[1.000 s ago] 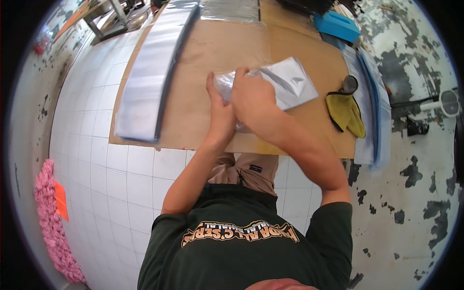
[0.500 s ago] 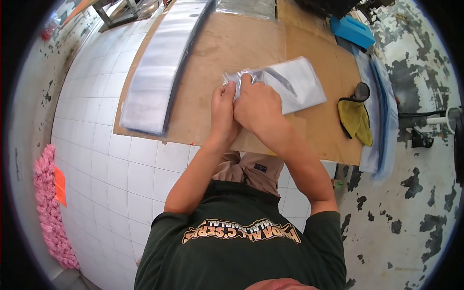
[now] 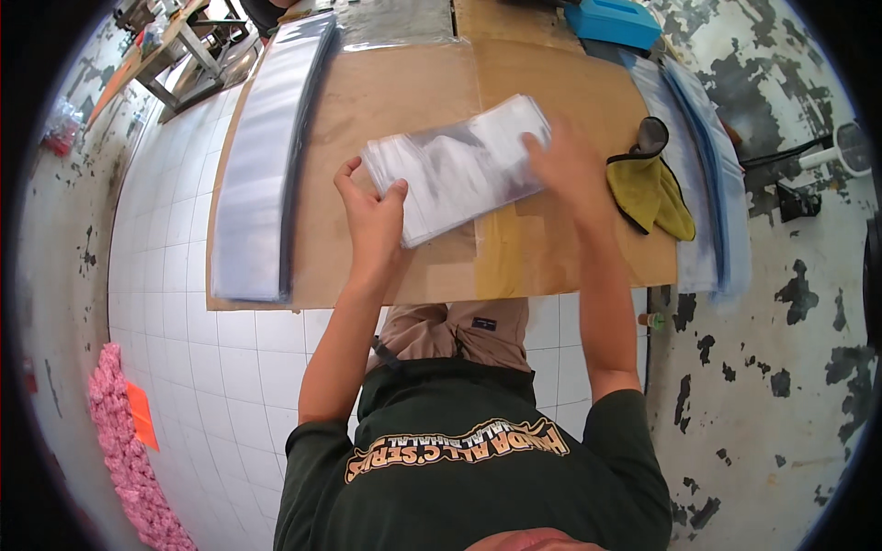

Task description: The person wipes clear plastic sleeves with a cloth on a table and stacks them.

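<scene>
Head view: we are now spreading the stack of clear bags [image 3: 459,170] flat on the cardboard sheet [image 3: 386,101]. Our left hand [image 3: 372,216] is pinching its corner, and our right hand [image 3: 565,161], moved rightward, is lying open on it.

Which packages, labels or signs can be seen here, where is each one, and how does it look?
Clear plastic bag: flat on the cardboard sheet, held by left hand and right hand; silvery-white rectangle.
Long stack of clear bags: left side of cardboard; grey, narrow.
Blue box: top right; rectangular.
Orange tag: lower left, beside pink pile.

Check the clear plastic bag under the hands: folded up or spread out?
Spread out: the clear plastic bag lies flat on the cardboard sheet, left hand and right hand at opposite ends.
</scene>
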### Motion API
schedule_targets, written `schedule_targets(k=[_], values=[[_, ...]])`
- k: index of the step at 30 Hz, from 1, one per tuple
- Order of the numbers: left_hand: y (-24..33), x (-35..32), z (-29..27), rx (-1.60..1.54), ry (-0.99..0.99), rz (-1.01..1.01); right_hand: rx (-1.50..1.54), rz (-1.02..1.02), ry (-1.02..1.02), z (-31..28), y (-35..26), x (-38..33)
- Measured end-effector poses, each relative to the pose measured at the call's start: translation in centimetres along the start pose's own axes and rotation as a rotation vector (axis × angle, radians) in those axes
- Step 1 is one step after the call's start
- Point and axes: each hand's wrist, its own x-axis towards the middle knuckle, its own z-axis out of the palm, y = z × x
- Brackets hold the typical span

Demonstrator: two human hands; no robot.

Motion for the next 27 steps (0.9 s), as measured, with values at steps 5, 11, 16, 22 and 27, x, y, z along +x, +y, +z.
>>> schedule_targets(k=[5, 11, 16, 22, 27], values=[[-0.5, 3.6, 2.1, -0.003, -0.027, -0.032, 0.204, 0.165, -0.303, -0.1, 6.3, 3.9], [-1.6, 11.7, 6.7, 0.048, -0.098, -0.039, 0.645, 0.252, -0.225, -0.2, 9.1, 8.3], [-2.4, 22.0, 12.3, 0.083, -0.187, 0.009, 0.810, 0.344, -0.246, 0.8, 11.5, 14.8], [-0.8, 29.4, 20.8, 0.154, -0.320, 0.116, 0.796, 0.378, 0.012, 1.0, 16.6, 23.1], [-0.2, 35.5, 22.2, 0.211, -0.307, 0.133, 0.911, 0.367, 0.033, 2.8, 16.2, 28.3]])
